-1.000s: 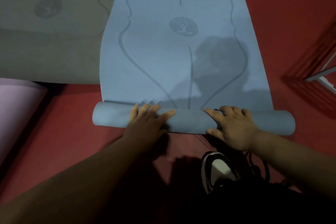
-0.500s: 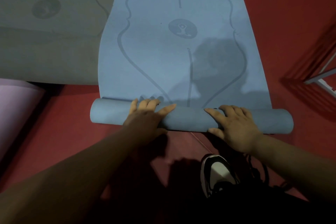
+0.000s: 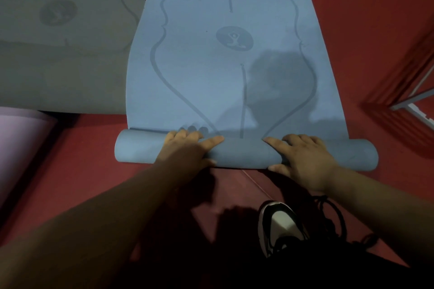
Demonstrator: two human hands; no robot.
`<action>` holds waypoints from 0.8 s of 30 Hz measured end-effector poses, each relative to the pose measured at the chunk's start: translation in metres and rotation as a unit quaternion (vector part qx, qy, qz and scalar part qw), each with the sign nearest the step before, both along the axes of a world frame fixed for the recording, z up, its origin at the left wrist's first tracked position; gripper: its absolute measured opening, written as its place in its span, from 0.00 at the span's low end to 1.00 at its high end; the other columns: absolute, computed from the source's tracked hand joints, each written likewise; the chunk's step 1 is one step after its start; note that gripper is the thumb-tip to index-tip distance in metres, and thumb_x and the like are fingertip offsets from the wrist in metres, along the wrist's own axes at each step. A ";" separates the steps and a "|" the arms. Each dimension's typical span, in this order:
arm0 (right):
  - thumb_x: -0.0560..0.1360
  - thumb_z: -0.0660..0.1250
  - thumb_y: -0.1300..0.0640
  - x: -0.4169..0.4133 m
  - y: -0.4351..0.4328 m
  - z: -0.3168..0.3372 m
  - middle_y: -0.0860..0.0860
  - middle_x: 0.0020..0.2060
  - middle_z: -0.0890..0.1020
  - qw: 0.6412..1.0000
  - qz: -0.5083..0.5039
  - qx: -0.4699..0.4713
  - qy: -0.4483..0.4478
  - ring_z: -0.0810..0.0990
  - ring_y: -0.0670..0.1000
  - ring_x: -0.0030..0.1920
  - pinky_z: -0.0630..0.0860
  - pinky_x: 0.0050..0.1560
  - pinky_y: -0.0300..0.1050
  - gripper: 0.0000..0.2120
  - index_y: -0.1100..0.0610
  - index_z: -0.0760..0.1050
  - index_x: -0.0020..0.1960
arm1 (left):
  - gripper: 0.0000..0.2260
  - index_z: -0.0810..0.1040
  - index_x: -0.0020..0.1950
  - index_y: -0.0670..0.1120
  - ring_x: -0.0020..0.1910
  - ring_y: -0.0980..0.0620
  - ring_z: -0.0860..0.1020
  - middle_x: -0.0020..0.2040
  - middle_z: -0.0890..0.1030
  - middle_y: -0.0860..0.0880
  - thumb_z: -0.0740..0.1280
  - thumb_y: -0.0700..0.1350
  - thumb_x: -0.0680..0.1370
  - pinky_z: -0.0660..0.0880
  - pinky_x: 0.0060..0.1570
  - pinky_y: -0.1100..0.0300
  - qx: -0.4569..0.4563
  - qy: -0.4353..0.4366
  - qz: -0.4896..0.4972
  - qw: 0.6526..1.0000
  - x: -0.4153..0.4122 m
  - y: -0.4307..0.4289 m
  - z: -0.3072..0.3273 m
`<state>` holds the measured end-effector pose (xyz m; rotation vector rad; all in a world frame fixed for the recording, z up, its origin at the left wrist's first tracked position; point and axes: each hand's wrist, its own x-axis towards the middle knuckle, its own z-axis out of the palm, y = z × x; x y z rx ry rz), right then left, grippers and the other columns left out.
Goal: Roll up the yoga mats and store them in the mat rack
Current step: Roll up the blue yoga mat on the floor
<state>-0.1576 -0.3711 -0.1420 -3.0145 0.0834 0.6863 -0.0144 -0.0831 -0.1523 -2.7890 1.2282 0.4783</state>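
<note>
- My left hand [image 3: 187, 150] lay on the roll [image 3: 244, 152] at the near end of the blue mat [image 3: 211, 77]. The fingers were spread over the top and the thumb sat on the side towards me. It was a flat, pressing hold, with nothing clasped.
- My right hand [image 3: 303, 157] rested on the same roll, to the right of the left hand. Its fingers were splayed and fairly straight, and the thumb sat low on the near side. It too pressed and did not grip.
- The roll was thin. Most of the blue mat lay flat on the red floor [image 3: 364, 30] beyond it, and the mat's far end curled upward.
- A grey mat [image 3: 65, 54] lay unrolled just left of the blue mat. I could not tell whether their edges overlapped.
- A pink mat [image 3: 21, 138] lay further left of the blue mat, partly out of view. I could not tell whether it was rolled.
- A pale metal frame [image 3: 408, 103] stood well to the right of the blue mat, at the edge of view. I could not confirm that it was the rack.
- My shoe [image 3: 279, 223] stood on the near side of the blue mat's roll.
- Assessment: the task was at an early stage. One mat was barely started, at least one other had not been touched, and none appeared stored. The next push called for even pressure from both palms to keep the roll straight.
</note>
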 end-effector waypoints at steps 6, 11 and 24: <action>0.68 0.43 0.20 -0.011 -0.002 0.010 0.44 0.61 0.75 0.997 0.001 0.053 0.055 0.75 0.51 0.61 0.69 0.63 0.53 0.39 0.31 0.49 0.76 | 0.35 0.57 0.78 0.68 0.65 0.42 0.73 0.64 0.77 0.50 0.49 0.75 0.72 0.66 0.61 0.49 0.046 0.100 0.000 0.994 -0.013 0.004 0.017; 0.71 0.52 0.22 -0.036 0.000 0.010 0.42 0.61 0.75 0.989 0.002 0.101 0.113 0.74 0.48 0.63 0.70 0.64 0.52 0.35 0.27 0.46 0.75 | 0.32 0.58 0.78 0.67 0.63 0.44 0.74 0.64 0.76 0.49 0.56 0.72 0.75 0.67 0.61 0.51 0.058 0.154 -0.020 0.986 -0.037 0.011 0.016; 0.69 0.39 0.19 -0.057 0.019 0.005 0.41 0.61 0.68 0.995 -0.034 0.072 0.056 0.67 0.49 0.64 0.64 0.64 0.52 0.38 0.30 0.50 0.76 | 0.31 0.57 0.78 0.68 0.69 0.44 0.70 0.68 0.74 0.49 0.62 0.69 0.77 0.64 0.68 0.50 0.076 0.193 -0.007 0.978 -0.036 0.005 0.013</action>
